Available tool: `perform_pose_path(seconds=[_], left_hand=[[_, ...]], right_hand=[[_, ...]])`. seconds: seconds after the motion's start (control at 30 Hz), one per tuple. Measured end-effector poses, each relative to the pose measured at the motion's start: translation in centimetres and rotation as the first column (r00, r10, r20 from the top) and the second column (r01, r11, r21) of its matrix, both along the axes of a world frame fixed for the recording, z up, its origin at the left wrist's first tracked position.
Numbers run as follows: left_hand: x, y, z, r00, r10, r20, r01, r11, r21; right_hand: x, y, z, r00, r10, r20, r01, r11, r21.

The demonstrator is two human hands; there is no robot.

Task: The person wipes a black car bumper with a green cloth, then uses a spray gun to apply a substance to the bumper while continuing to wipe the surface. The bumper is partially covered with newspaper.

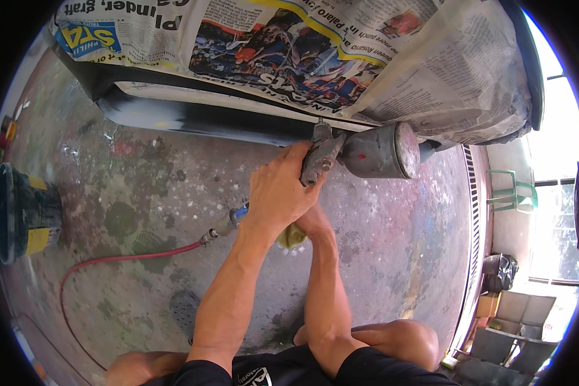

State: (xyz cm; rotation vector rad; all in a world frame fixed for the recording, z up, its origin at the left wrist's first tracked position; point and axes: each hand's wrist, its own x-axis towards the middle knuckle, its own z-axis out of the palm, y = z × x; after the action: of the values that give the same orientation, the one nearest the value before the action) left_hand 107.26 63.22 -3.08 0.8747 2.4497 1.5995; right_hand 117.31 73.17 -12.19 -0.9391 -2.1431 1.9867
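On spray gun (355,154), left hand (278,190) curled

The shirt (296,361) is black and short-sleeved, with a white print (255,377); the perforated shoe (185,310) is dark.

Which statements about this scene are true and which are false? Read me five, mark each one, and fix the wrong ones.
1. The left hand grips the dark grey metal spray gun. True.
2. The thin red flexible hose runs off toward the picture's right. False: the hose runs off leftward.
3. A yellowish-green, soft-looking cloth bundle shows beside the right hand. True.
4. The green plastic chair stands at the picture's left. False: the chair is at the right.
5. The dark round bucket with yellow patches is left of both hands. True.
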Motion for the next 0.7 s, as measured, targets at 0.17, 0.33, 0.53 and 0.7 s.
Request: perform_pose_path(seconds=[0.17,0.33,0.53,0.7], left_hand=[[-0.2,-0.5,0.9,0.998,-0.023,0.051,0.027,0.997,-0.074],[-0.6,-1.0,1.3,0.999,-0.044,0.018,0.043,0.998,0.039],[-0.1,-1.5,1.6,0.999,-0.037,0.016,0.037,0.999,0.029],[0.0,-1.7,1.7,0.998,-0.045,0.044,0.043,0.997,0.057]], right_hand=[[-0.5,-2.8,-0.2,0.905,0.421,-0.067,-0.426,0.889,-0.169],[-1.0,-1.9,-0.6,0.912,0.394,-0.116,-0.411,0.871,-0.268],[-1.2,-2.3,-1.7,0.935,0.310,-0.173,-0.345,0.907,-0.241],[-1.1,-3.7,-1.2,0.944,0.298,-0.141,-0.325,0.914,-0.243]])
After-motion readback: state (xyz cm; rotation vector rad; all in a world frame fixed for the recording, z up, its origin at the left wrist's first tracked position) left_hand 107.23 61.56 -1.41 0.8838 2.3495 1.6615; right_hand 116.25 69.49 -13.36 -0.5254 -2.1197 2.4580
